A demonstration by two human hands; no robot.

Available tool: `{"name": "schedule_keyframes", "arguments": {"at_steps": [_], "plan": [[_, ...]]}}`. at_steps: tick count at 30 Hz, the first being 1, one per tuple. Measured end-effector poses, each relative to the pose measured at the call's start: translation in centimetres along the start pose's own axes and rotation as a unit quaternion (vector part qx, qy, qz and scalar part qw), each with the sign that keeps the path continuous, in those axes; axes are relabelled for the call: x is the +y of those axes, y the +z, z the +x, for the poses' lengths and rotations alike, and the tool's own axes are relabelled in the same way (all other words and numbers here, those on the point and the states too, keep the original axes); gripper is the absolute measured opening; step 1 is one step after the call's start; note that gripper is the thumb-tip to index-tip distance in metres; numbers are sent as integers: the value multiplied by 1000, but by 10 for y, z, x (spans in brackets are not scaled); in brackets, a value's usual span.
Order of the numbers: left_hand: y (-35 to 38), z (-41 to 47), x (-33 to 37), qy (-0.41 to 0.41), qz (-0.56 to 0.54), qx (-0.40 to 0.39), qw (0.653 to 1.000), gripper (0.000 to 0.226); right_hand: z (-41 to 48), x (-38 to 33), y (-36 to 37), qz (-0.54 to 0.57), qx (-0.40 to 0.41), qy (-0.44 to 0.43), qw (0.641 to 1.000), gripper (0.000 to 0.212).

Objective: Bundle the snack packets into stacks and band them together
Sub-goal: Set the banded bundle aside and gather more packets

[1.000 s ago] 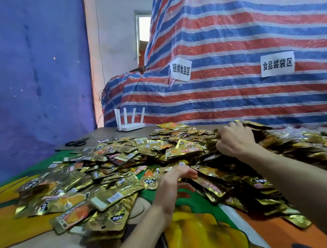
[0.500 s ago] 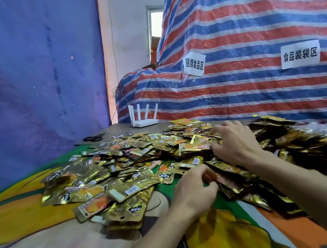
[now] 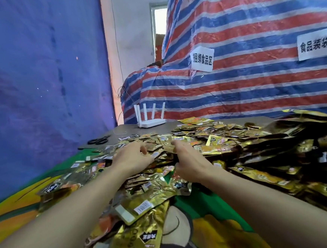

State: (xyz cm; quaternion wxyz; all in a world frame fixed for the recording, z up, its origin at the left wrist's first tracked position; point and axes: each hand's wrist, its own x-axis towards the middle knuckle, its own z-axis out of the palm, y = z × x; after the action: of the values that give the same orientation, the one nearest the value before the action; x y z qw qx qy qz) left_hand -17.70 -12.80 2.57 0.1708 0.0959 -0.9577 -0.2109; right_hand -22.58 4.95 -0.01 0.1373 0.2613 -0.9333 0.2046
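A wide heap of gold foil snack packets (image 3: 221,145) covers the table from the near left to the far right. Both hands reach into its middle, close together. My left hand (image 3: 131,160) lies knuckles up, its fingers curled down over packets; the fingertips are buried. Just to its right, my right hand (image 3: 191,161) has thumb and fingers curved round a few packets between them. No band or finished stack shows.
Black scissors (image 3: 98,140) lie at the table's far left corner, a white four-antenna router (image 3: 151,122) behind the heap. A striped tarp (image 3: 234,91) with paper labels (image 3: 202,59) rises at the back, a blue sheet (image 3: 38,84) on the left. A colourful cloth (image 3: 208,204) covers the table.
My left hand moved forward from the pile's near edge into its middle. My right hand came left and nearer, so both hands now sit side by side. The camera tilted and moved closer.
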Motion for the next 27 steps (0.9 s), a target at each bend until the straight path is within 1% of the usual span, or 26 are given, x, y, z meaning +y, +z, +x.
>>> {"name": "schedule_keyframes", "arguments": {"at_steps": [2, 4, 6, 7, 10, 11, 12, 13, 14, 17, 19, 21, 23, 25, 27], "plan": [[9, 13, -7, 8, 42, 1, 999, 35, 19, 2, 12, -6, -6, -4, 1000, 71], [18, 24, -11, 16, 79, -6, 997, 51, 36, 7, 24, -30, -10, 8, 999, 75], [28, 34, -13, 18, 81, -26, 996, 68, 51, 13, 34, -52, -18, 39, 998, 82], [33, 38, -14, 20, 76, -37, 996, 73, 56, 15, 38, -59, -22, 59, 996, 86], [49, 47, -14, 1, 76, -66, 995, 74, 68, 17, 44, -101, -47, 92, 990, 93], [52, 49, -14, -9, 87, -66, 994, 71, 70, 17, 45, -123, -49, 94, 987, 91], [54, 50, -14, -9, 106, -63, 992, 67, 70, 17, 46, -147, -43, 91, 984, 84], [56, 51, -14, 5, 131, -58, 990, 61, 69, 17, 47, -170, -28, 82, 982, 72], [56, 51, -14, 30, 163, -52, 985, 54, 67, 16, 47, -190, -9, 71, 979, 59], [54, 47, -16, 119, 252, -11, 960, 35, 58, 12, 45, -237, 48, 31, 970, 30], [50, 42, -18, 151, 272, 21, 950, 28, 53, 6, 40, -247, 71, 0, 966, 16], [44, 38, -19, 163, 274, 43, 947, 27, 48, 0, 32, -236, 83, -17, 968, 13], [36, 33, -21, 172, 259, 67, 948, 28, 45, -3, 23, -215, 82, -18, 973, 17], [26, 28, -24, 188, 222, 100, 951, 29, 42, -6, 12, -184, 85, -11, 979, 13], [14, 22, -27, 199, 166, 147, 955, 27, 38, -7, 2, -140, 96, 5, 985, 16]]}}
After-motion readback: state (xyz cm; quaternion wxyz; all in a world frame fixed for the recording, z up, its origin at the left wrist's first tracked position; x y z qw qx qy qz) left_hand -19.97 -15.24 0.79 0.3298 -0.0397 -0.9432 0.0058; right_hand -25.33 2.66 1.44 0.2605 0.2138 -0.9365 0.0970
